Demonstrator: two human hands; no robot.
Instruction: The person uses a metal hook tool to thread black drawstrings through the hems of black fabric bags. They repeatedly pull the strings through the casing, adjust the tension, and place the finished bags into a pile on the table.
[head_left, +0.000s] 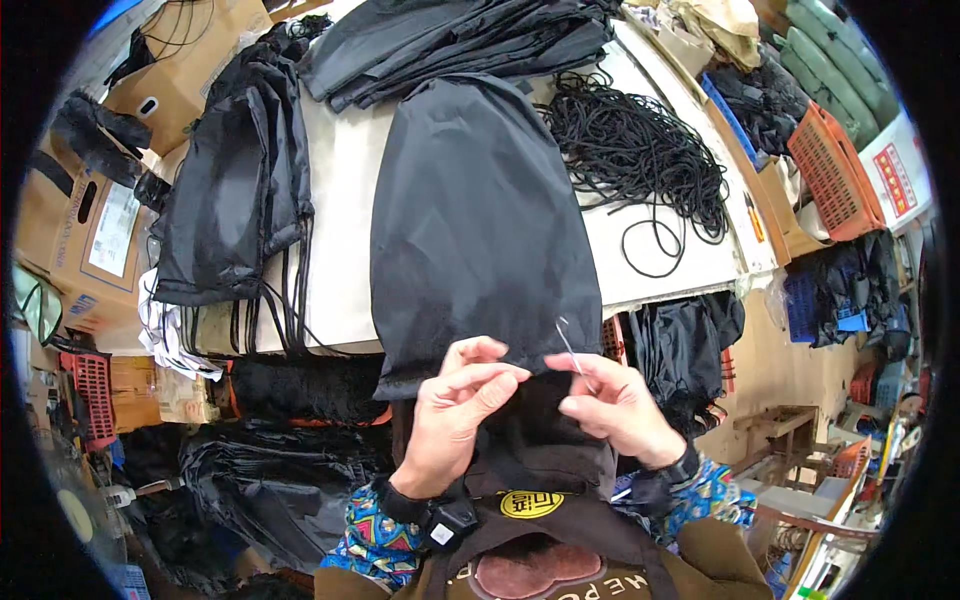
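The black fabric bag lies flat in front of you, lengthwise on the white table, its near end hanging past the table edge toward your lap. At that near edge, your left hand has its thumb and forefinger pressed together; you may have fabric or cord between them, but I cannot tell which, if either. Just beside it, your right hand pinches a thin metal hook between thumb and fingers, its bent tip pointing up and away from you, over the bag. Beyond the bag's far end you have a pile of black fabric, and to the right a tangled heap of black cord with a loop trailing toward you. To the left, more black bags drape over the edge with cords dangling, near a cardboard box; an orange basket stands far right
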